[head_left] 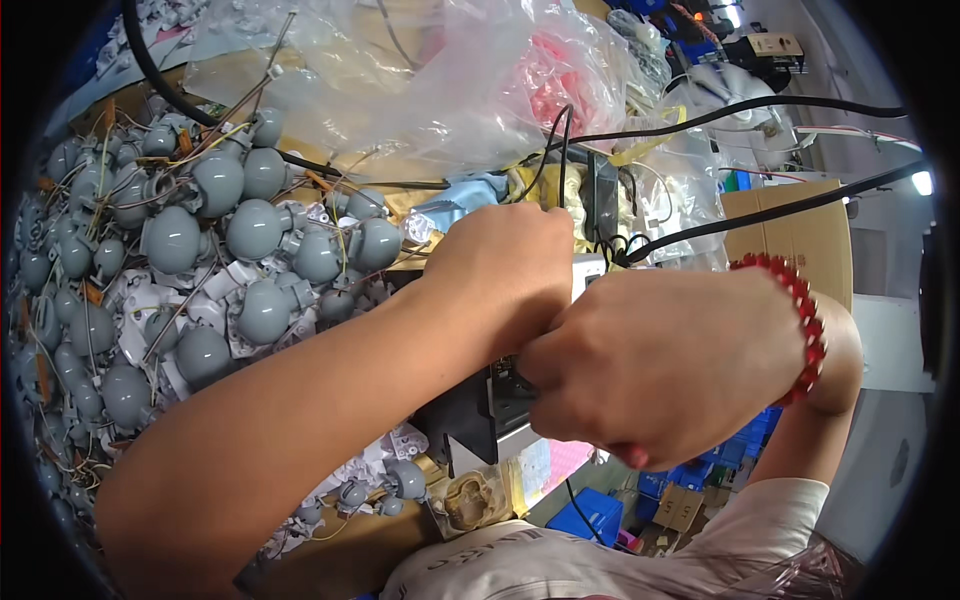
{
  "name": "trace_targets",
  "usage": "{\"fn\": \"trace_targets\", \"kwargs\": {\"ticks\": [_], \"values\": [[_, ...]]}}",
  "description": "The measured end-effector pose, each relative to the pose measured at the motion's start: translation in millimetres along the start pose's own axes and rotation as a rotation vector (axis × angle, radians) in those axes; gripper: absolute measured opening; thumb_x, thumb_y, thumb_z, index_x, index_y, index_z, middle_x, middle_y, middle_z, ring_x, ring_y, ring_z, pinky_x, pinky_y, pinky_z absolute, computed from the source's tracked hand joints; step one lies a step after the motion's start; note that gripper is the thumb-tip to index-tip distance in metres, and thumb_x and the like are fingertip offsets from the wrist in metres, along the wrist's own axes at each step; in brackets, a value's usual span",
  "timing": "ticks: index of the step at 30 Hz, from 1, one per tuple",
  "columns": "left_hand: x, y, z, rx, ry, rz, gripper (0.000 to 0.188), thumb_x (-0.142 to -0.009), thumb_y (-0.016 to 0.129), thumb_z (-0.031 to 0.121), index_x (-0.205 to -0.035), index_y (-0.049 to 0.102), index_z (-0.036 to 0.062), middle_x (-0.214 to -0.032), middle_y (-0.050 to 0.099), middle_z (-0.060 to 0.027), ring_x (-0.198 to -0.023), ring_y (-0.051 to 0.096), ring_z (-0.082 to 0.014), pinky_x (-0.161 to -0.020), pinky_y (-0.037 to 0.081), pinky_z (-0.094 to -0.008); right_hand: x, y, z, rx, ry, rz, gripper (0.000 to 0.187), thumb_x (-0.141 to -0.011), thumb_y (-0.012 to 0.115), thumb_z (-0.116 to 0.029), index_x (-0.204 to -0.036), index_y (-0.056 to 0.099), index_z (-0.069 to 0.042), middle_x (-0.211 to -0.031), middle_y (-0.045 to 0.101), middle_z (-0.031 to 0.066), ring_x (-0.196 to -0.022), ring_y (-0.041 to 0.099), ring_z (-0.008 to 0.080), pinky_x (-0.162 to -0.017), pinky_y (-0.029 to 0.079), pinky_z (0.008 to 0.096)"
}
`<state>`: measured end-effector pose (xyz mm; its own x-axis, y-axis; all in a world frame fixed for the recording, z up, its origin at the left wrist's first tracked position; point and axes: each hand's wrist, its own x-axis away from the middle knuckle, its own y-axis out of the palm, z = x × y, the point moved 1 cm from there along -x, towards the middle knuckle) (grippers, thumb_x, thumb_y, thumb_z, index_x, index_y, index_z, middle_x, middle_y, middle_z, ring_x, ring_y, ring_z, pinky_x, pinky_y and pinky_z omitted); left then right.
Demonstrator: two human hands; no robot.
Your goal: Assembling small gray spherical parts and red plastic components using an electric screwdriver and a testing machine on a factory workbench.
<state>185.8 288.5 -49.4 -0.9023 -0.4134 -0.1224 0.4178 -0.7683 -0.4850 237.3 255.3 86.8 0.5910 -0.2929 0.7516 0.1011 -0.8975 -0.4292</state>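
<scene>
My left hand (510,262) is curled closed over a small black-and-white machine (478,432) at the middle of the bench. Its back faces up, and its fingertips are hidden. Close in front of it and to its right, my right hand (640,365) is also closed, fingers bent inward, with a red bead bracelet (808,335) on the wrist. Whatever the fingers of either hand hold is out of sight. Left of my left hand lies a large heap of grey ball-shaped parts (258,230) with thin wires. A clear piece (418,228) and blue cloth-like material (462,200) lie beside that hand.
Black cables (720,222) run across the right side. Clear plastic bags (330,85), one with pink material (556,72), cover the far bench. A cardboard sheet (800,235) stands at right. Below the bench are blue bins (590,515). A moulded tan block (470,500) sits near my body.
</scene>
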Motion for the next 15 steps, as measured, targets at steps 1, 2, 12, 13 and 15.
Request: {"fn": "trace_targets", "kwargs": {"ticks": [1, 2, 12, 13, 15], "values": [[0, 0, -1, 0.0, 0.005, 0.022, 0.02, -0.07, 0.063, 0.01, -0.086, 0.067, -0.0012, -0.087, 0.069, -0.0234, -0.083, 0.069, -0.0387, -0.071, 0.056, -0.0448, -3, -1, -6, 0.04, 0.024, -0.01, 0.013, -0.07, 0.068, -0.01, -0.074, 0.061, -0.001, -0.077, 0.059, 0.0134, -0.065, 0.064, 0.0306, -0.055, 0.052, 0.0408], [-1, 1, -1, -0.01, -0.01, 0.002, 0.019, -0.071, 0.062, 0.01, -0.085, 0.067, -0.0012, -0.086, 0.069, -0.0237, -0.083, 0.069, -0.039, -0.071, 0.056, -0.045, -4, 2, -8, 0.047, 0.026, -0.027, 0.013, -0.07, 0.068, -0.01, -0.074, 0.061, 0.0, -0.077, 0.059, 0.0135, -0.066, 0.064, 0.0309, -0.056, 0.052, 0.0411], [-6, 6, -8, 0.092, -0.085, -0.046, 0.027, -0.094, 0.048, 0.021, -0.087, 0.064, -0.0003, -0.083, 0.064, -0.0247, -0.082, 0.062, -0.0432, -0.075, 0.047, -0.0522, 1, 32, 4, -0.101, 0.009, 0.204, 0.011, -0.075, 0.067, -0.006, -0.084, 0.065, 0.001, -0.075, 0.059, 0.0133, -0.066, 0.063, 0.0305, -0.057, 0.05, 0.0407], [-6, 6, -8, 0.084, -0.087, -0.047, 0.027, -0.094, 0.048, 0.021, -0.087, 0.064, -0.0004, -0.083, 0.064, -0.0247, -0.083, 0.062, -0.0432, -0.075, 0.047, -0.0521, 8, 31, 4, -0.127, 0.002, 0.282, 0.012, -0.076, 0.067, -0.005, -0.087, 0.066, 0.001, -0.075, 0.059, 0.013, -0.065, 0.063, 0.0299, -0.056, 0.05, 0.0402], [-4, 4, -11, 0.08, -0.115, -0.037, 0.028, -0.094, 0.047, 0.021, -0.088, 0.064, -0.0008, -0.084, 0.064, -0.0251, -0.084, 0.061, -0.0435, -0.075, 0.046, -0.052, 21, 18, 3, -0.249, -0.105, 0.406, 0.024, -0.076, 0.064, 0.001, -0.099, 0.067, 0.002, -0.08, 0.063, 0.0124, -0.066, 0.065, 0.0263, -0.056, 0.051, 0.0353]]}}
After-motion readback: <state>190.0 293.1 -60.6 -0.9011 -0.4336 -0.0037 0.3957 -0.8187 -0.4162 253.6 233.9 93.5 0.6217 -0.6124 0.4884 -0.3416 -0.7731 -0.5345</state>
